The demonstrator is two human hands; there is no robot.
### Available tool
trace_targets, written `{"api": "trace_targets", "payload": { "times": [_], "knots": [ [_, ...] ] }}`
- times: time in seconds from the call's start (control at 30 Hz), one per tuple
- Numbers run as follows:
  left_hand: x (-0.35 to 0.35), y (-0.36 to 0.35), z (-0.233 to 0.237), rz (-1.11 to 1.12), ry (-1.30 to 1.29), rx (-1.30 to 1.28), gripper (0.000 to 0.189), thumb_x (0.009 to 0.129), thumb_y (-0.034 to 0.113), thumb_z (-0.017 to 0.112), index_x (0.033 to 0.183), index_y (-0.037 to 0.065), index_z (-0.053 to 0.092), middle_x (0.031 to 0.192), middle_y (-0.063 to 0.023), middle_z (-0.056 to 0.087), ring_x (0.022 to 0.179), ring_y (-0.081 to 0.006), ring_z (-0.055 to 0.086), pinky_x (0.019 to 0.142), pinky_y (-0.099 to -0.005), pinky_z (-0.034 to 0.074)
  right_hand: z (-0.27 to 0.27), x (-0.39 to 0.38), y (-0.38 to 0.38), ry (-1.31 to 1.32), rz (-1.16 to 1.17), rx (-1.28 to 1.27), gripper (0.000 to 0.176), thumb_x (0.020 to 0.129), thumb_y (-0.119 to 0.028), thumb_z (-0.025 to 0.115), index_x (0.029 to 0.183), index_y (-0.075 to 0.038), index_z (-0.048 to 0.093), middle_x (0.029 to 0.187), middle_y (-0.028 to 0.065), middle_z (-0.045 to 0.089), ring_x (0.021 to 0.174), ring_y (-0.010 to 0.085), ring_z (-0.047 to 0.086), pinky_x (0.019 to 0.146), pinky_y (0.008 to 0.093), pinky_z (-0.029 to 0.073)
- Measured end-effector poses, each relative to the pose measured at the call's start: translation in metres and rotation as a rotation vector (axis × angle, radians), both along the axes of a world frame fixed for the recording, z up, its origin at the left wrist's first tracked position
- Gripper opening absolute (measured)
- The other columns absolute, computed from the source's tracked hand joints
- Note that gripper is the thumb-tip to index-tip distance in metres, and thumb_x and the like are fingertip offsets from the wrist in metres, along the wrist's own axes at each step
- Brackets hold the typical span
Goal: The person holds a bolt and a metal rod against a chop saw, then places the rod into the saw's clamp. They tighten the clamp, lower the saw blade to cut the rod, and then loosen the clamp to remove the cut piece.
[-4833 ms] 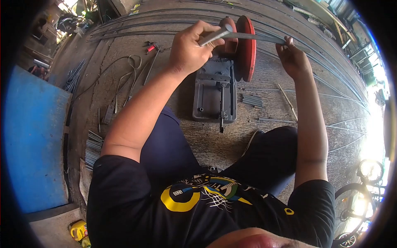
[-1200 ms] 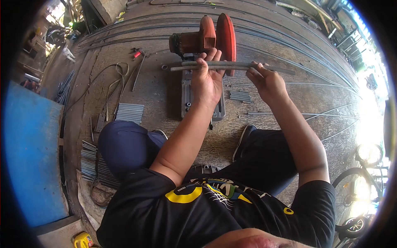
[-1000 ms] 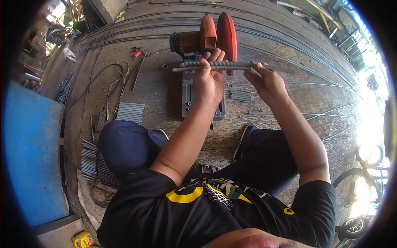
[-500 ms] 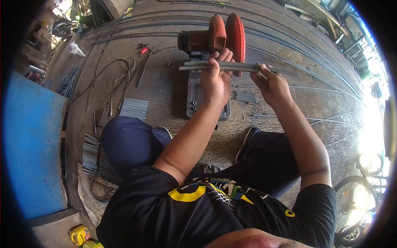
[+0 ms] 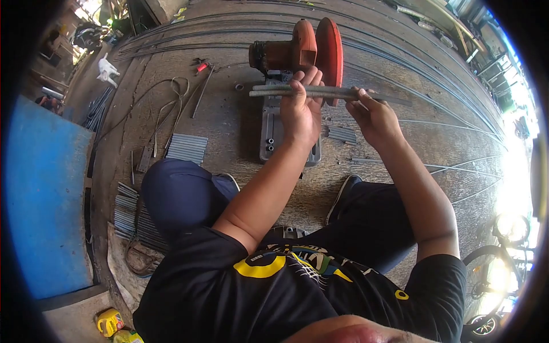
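Observation:
Two threaded rods [image 5: 334, 91] lie side by side, held level above the base of a red cut-off saw [image 5: 328, 60]. My left hand [image 5: 301, 111] supports them near their left ends, thumb over the front and fingers stretched up behind. Farther right, my right hand [image 5: 373, 114] pinches the rods between thumb and fingers. One rod reaches past the right hand to the right. Behind the hands stands the saw, its dark motor end at left and its round red guard at right. Its grey metal base [image 5: 266, 137] is partly covered by my left forearm.
Short cut rods [image 5: 187, 148] lie in a row beside my left knee, with a larger pile [image 5: 137, 220] below. Long thin rods [image 5: 412, 74] stretch across the floor behind the saw. A blue panel [image 5: 43, 200] stands at left. A white cat [image 5: 106, 70] is at upper left.
The white cat at upper left has shifted and shows larger. Both hands keep the rods in nearly the same place; the whole view has shifted slightly.

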State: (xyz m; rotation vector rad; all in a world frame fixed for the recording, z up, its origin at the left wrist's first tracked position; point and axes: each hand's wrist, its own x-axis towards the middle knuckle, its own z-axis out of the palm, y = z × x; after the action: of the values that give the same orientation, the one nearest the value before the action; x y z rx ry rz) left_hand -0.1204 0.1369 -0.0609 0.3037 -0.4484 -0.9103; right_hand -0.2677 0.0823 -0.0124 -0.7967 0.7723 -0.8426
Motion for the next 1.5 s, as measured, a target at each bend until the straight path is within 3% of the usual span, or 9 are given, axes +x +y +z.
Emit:
{"api": "trace_targets", "payload": {
  "times": [0.3, 0.57, 1.0, 1.5],
  "knots": [
    [0.004, -0.001, -0.004, -0.065, 0.001, -0.017, 0.038, 0.098, 0.036, 0.041, 0.121, 0.006, 0.042, 0.139, -0.0223, 0.040, 0.132, -0.0338, 0.037, 0.109, -0.0454, 0.032, -0.008, 0.003, -0.001, -0.068, -0.009, 0.007, 0.022, 0.096, -0.010, 0.049, 0.108, 0.009, 0.052, 0.102, 0.0147, 0.058, 0.094, 0.0230, 0.060, 0.089, 0.0304, 0.052],
    [0.004, 0.002, -0.001, -0.124, 0.026, 0.035, 0.040, 0.095, 0.041, 0.044, 0.123, 0.012, 0.042, 0.133, -0.0196, 0.046, 0.124, -0.0320, 0.045, 0.099, -0.0476, 0.044, -0.007, 0.000, 0.000, -0.036, 0.027, -0.010, 0.022, 0.097, -0.011, 0.049, 0.109, 0.007, 0.052, 0.103, 0.0138, 0.056, 0.096, 0.0217, 0.059, 0.092, 0.0306, 0.051],
    [0.002, 0.002, 0.000, -0.154, 0.003, -0.040, 0.050, 0.094, 0.042, 0.047, 0.126, 0.006, 0.038, 0.135, -0.0251, 0.042, 0.126, -0.0351, 0.043, 0.101, -0.0481, 0.042, -0.013, 0.001, -0.007, -0.043, 0.003, 0.012, 0.016, 0.095, -0.010, 0.052, 0.101, 0.004, 0.055, 0.097, 0.0111, 0.058, 0.092, 0.0205, 0.059, 0.091, 0.0309, 0.050],
    [0.005, 0.005, 0.005, -0.167, -0.011, -0.105, 0.055, 0.092, 0.041, 0.052, 0.130, 0.004, 0.038, 0.136, -0.0264, 0.041, 0.130, -0.0368, 0.039, 0.104, -0.0480, 0.040, -0.008, 0.000, -0.010, -0.028, -0.005, -0.027, 0.023, 0.097, -0.012, 0.049, 0.108, 0.008, 0.054, 0.105, 0.0126, 0.055, 0.097, 0.0213, 0.057, 0.094, 0.0321, 0.049]
  ]
}}
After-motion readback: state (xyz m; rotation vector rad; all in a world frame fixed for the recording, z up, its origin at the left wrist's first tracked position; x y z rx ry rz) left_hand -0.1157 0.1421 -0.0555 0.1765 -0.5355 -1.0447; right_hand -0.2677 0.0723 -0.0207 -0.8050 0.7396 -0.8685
